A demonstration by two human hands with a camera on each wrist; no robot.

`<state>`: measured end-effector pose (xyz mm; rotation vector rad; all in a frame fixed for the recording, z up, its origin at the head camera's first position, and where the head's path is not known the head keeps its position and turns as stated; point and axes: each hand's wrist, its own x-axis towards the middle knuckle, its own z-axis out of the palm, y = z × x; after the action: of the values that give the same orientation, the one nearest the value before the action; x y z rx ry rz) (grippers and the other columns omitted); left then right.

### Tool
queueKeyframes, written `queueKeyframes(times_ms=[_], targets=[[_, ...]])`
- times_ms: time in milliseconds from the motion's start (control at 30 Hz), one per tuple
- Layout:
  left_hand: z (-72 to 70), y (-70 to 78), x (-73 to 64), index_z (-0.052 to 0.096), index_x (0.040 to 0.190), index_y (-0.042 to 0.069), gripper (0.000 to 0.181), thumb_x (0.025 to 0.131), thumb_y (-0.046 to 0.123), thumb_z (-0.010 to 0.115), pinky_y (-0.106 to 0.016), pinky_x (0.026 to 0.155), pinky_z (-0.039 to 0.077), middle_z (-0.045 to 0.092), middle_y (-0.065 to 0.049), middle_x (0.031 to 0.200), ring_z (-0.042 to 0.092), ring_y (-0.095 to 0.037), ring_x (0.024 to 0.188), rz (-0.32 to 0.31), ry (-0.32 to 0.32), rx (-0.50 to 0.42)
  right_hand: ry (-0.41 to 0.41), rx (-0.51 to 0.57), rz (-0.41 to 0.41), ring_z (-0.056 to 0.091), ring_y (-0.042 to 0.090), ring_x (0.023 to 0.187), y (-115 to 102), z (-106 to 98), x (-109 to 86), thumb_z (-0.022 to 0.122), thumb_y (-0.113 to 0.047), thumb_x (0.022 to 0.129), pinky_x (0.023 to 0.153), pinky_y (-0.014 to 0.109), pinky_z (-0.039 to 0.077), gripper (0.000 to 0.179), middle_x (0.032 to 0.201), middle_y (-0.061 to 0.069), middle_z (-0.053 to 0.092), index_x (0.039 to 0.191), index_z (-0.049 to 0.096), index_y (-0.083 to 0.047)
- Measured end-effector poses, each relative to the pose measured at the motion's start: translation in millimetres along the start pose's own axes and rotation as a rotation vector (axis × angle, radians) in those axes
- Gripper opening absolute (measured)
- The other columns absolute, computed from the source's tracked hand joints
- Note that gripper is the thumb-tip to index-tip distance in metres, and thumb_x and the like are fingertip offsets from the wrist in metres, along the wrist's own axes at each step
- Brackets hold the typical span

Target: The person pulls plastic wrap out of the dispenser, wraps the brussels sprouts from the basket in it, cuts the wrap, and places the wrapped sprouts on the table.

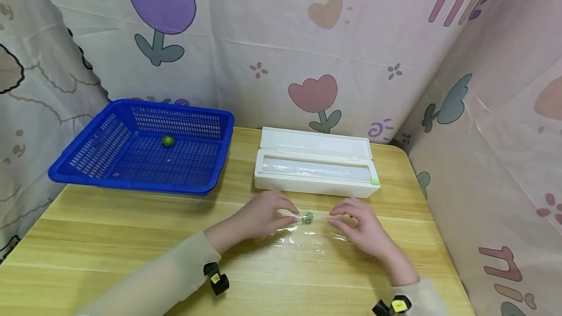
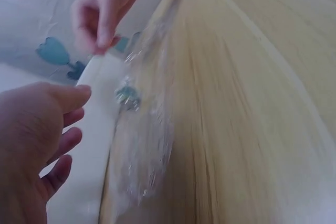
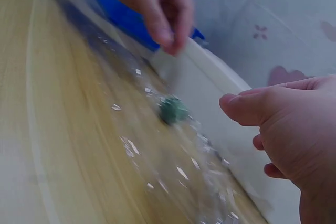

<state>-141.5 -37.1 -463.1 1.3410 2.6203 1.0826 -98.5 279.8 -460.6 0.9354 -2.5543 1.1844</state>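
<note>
A small round green ball, possibly a Brussels sprout (image 1: 308, 217), lies wrapped in clear plastic film (image 1: 291, 242) on the table. The film's loose ends stretch out to either side of it. Just left of the ball is my left hand (image 1: 265, 214), its thumb and forefinger parted at the film. My right hand (image 1: 362, 228) hovers on the other side, fingers loosely bent with a gap between thumb and forefinger. Both wrist views show the wrapped ball (image 3: 172, 110) lying below the fingertips, with the film apart from them.
Behind the hands stands a white film dispenser (image 1: 307, 187), lid raised, with a roll of film (image 1: 316, 168) inside. At the back left is a blue plastic basket (image 1: 206, 179) holding another small green ball (image 1: 168, 140). A patterned curtain (image 1: 263, 28) hangs behind the wooden table (image 1: 281, 289).
</note>
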Motion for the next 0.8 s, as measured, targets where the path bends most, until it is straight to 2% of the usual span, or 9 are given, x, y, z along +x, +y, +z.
queueKeyframes(times_ms=[133, 300, 500, 700, 800], targets=[[11.1, 3.6, 15.2, 0.082, 0.114, 0.014, 0.023, 0.097, 0.029, 0.080, -0.036, 0.097, 0.053, 0.078, 0.004, 0.113, 0.070, -0.015, 0.106, -0.038, -0.006, -0.035, -0.034, -0.033, -0.021, 0.064, 0.016, 0.106, 3, 16, 11.1, 0.087, -0.005, 0.087, 0.096, 0.034, 0.049, 0.022, 0.111, -0.004, 0.074, 0.107, 0.079, -0.012], [23.3, 2.9, 25.2, 0.083, 0.113, 0.013, 0.024, 0.094, 0.029, 0.084, -0.033, 0.093, 0.054, 0.078, 0.005, 0.110, 0.070, -0.012, 0.102, -0.100, -0.028, -0.058, -0.046, -0.052, -0.018, 0.063, 0.016, 0.108, 9, 33, 17.2, 0.087, -0.008, 0.087, 0.098, 0.043, 0.046, 0.025, 0.113, -0.003, 0.075, 0.110, 0.079, -0.012], [29.7, -1.2, 27.7, 0.084, 0.108, 0.015, 0.019, 0.093, 0.026, 0.085, -0.026, 0.085, 0.055, 0.079, 0.008, 0.105, 0.070, -0.005, 0.090, -0.121, -0.052, -0.075, -0.080, -0.008, -0.010, 0.065, 0.017, 0.106, 13, 44, 19.3, 0.086, -0.009, 0.089, 0.094, 0.042, 0.049, 0.022, 0.112, -0.003, 0.075, 0.110, 0.080, -0.012], [34.4, -5.5, 26.1, 0.084, 0.103, 0.014, 0.011, 0.095, 0.022, 0.082, -0.017, 0.073, 0.054, 0.078, 0.010, 0.095, 0.064, 0.004, 0.074, -0.124, -0.057, -0.121, -0.095, 0.014, 0.015, 0.066, 0.016, 0.106, 12, 46, 20.4, 0.088, -0.008, 0.086, 0.095, 0.042, 0.052, 0.027, 0.112, -0.006, 0.074, 0.110, 0.080, -0.014], [35.8, -5.2, 25.4, 0.083, 0.105, 0.014, 0.011, 0.096, 0.020, 0.081, -0.017, 0.072, 0.054, 0.077, 0.011, 0.094, 0.065, 0.004, 0.075, -0.123, -0.049, -0.138, -0.086, 0.004, 0.021, 0.066, 0.016, 0.106, 12, 48, 20.6, 0.088, -0.009, 0.086, 0.095, 0.043, 0.052, 0.025, 0.112, -0.006, 0.075, 0.110, 0.080, -0.014]])
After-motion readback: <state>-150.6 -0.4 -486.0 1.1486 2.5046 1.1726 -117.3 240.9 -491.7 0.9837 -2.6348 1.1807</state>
